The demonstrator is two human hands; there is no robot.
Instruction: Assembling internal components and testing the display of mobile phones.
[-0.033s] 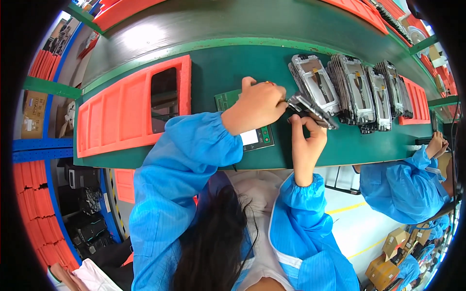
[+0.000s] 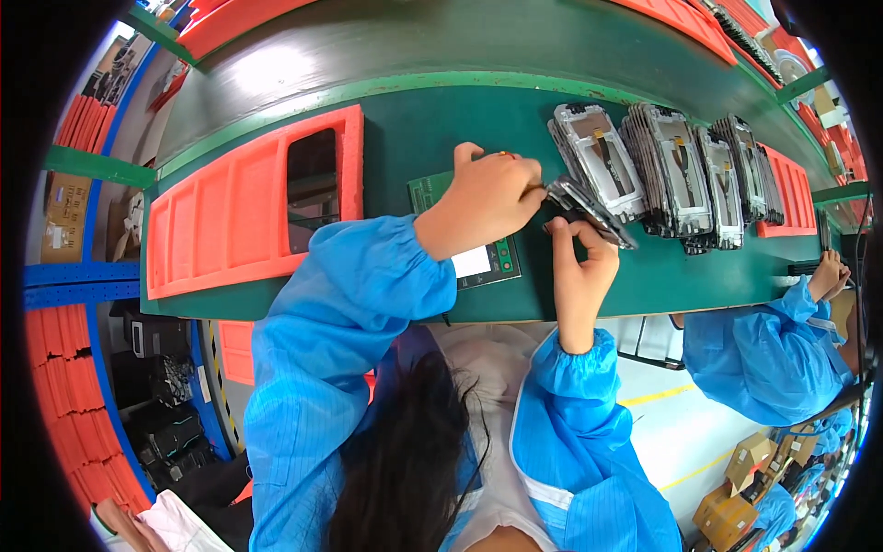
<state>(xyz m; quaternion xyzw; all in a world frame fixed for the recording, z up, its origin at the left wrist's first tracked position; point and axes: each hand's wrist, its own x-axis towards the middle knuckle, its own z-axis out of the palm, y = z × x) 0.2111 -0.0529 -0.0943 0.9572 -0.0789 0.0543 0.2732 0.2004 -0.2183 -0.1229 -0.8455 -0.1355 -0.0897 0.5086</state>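
Note:
My right hand (image 2: 584, 267) holds a phone frame (image 2: 591, 213), a thin silver and dark piece tilted nearly edge-on. Its thumb and fingers pinch the near side. At the frame's left end, my left hand (image 2: 487, 204) has its fingers closed on the edge; the fingertips are partly hidden. Beneath the left hand lies a green and black circuit board (image 2: 504, 260) with a lit white screen (image 2: 472, 263), mostly covered by the hand and sleeve. Just beyond the held piece stand stacks of similar phone frames (image 2: 676, 170).
A red foam tray (image 2: 216, 216) lies on the green table (image 2: 405, 120) at left, a dark phone screen (image 2: 313, 184) in its end slot. Another red tray (image 2: 788, 189) stands past the stacks. At far right a person in a blue smock (image 2: 763, 359) works at the table.
The held phone frame is tilted very slightly differently, and my left hand and sleeve have shifted a touch leftward. Both hands keep their grip.

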